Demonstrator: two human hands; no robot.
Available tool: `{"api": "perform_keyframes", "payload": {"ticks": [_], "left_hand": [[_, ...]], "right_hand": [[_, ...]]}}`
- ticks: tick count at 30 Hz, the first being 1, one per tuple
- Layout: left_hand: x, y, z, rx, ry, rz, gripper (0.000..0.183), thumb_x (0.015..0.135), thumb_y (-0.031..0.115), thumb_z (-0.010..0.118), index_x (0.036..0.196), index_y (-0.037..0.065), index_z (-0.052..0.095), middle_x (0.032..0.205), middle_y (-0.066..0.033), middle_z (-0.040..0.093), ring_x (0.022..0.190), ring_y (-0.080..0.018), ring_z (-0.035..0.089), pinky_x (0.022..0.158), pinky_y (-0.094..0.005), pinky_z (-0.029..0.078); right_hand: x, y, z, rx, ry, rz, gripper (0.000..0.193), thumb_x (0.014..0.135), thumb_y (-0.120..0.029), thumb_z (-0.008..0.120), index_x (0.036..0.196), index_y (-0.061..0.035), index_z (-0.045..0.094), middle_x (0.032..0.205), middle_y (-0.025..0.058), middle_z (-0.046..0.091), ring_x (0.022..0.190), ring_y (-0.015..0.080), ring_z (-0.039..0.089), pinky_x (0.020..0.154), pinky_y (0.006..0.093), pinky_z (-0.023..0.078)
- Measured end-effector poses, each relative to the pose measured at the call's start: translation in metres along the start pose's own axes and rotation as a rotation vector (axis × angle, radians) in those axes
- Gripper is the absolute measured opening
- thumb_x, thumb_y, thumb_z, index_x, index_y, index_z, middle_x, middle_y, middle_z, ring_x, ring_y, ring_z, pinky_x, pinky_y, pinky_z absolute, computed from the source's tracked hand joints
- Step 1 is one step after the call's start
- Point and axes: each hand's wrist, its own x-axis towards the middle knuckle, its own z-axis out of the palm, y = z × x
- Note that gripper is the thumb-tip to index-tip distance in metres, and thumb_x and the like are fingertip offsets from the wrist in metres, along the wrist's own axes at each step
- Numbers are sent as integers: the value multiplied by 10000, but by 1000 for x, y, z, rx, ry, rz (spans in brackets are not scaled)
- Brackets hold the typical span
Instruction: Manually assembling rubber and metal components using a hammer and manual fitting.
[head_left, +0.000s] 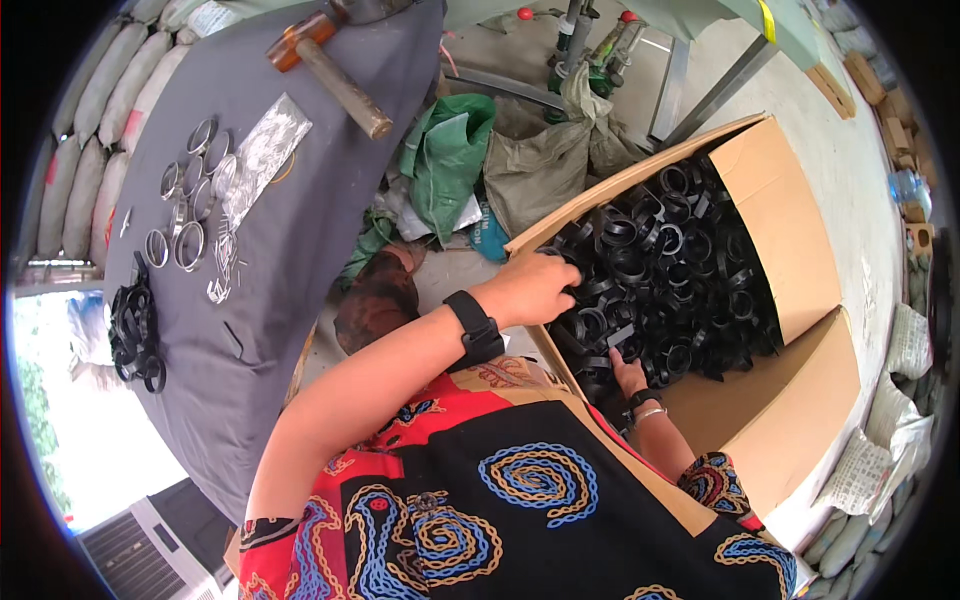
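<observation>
At the near-left edge of a cardboard box (778,225) is my left hand (530,288), its fingers curled down over the black rings inside. What those fingers hold, if anything, is hidden. My right hand (628,374) reaches into the near side of the same box, its thumb against a black ring with a flat tab (621,337). The other fingers of that hand are mostly out of sight among the parts. Many black rings (690,245), each with a short projecting piece, lie heaped in the box, tilted every which way.
To the left, a grey-cloth-covered table (290,215) carries a mallet (340,85), metal rings (188,245), a silver plastic bag (265,155), small metal pins (225,260) and a black ring pile (135,325). Green sacking (445,165) lies beyond the box. Stacked sacks (85,190) stand far left.
</observation>
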Motion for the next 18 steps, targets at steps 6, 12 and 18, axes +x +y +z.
{"api": "perform_keyframes", "payload": {"ticks": [6, 12, 18], "left_hand": [[-8, -11, 18, 299, -93, -21, 227, 769, 186, 670, 966, 74, 664, 940, -103, 646, 967, -300, 615, 799, -444, 491], [-8, -16, 16, 215, 0, -21, 246, 772, 187, 672, 994, 82, 669, 954, -94, 647, 961, -299, 620, 805, -441, 491], [-8, -10, 11, 254, -47, -57, 227, 775, 194, 681, 973, 83, 662, 934, -91, 642, 953, -305, 619, 801, -444, 492]], "right_hand": [[-13, 2, 10, 268, 181, 22, 1145, 698, -656, 695, 1479, 38, 228, 1430, 305, 395, 1348, 390, 387, 1108, 392, 314], [25, 4, 36, 436, 145, -153, 874, 775, -436, 697, 1414, 38, 335, 1334, 267, 495, 1225, 376, 493, 1028, 386, 389], [45, -6, 51, 918, -170, -395, 563, 864, -186, 642, 1358, -25, 425, 1194, 101, 608, 1010, 251, 606, 871, 354, 496]]}}
